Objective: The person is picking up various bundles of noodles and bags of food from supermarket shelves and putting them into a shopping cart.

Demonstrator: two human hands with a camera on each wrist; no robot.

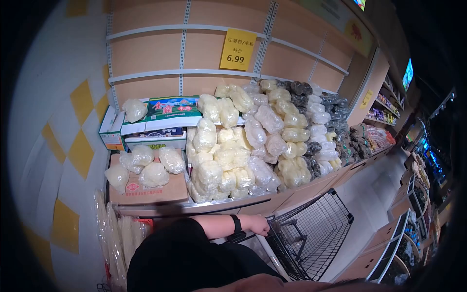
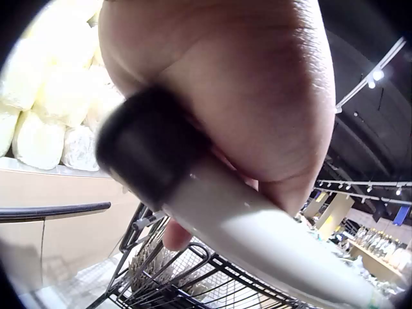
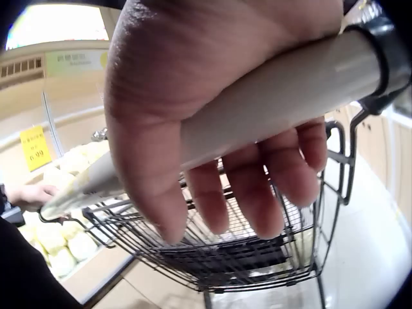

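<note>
My left hand (image 1: pixel 259 224) grips one end of the pale shopping cart handle (image 1: pixel 276 258), with a dark band on that wrist. Close up in the left wrist view, the palm lies over the handle beside its black end collar (image 2: pixel 145 148), and a fingertip (image 2: pixel 177 236) shows below. My right hand (image 3: pixel 225 129) holds the same handle farther along, thumb hooked round it and fingers hanging over its far side; the head view hides this hand. Beyond the handle spreads the cart's black wire basket (image 1: pixel 323 228).
Clear-wrapped bundles of noodles (image 1: pixel 228 160) are heaped on the display beside the cart. Several more lie on a cardboard box (image 1: pixel 146 194). A yellow price sign (image 1: pixel 238 49) hangs above. An aisle floor (image 1: pixel 362 190) runs ahead, with another display stand (image 1: pixel 389 248) across it.
</note>
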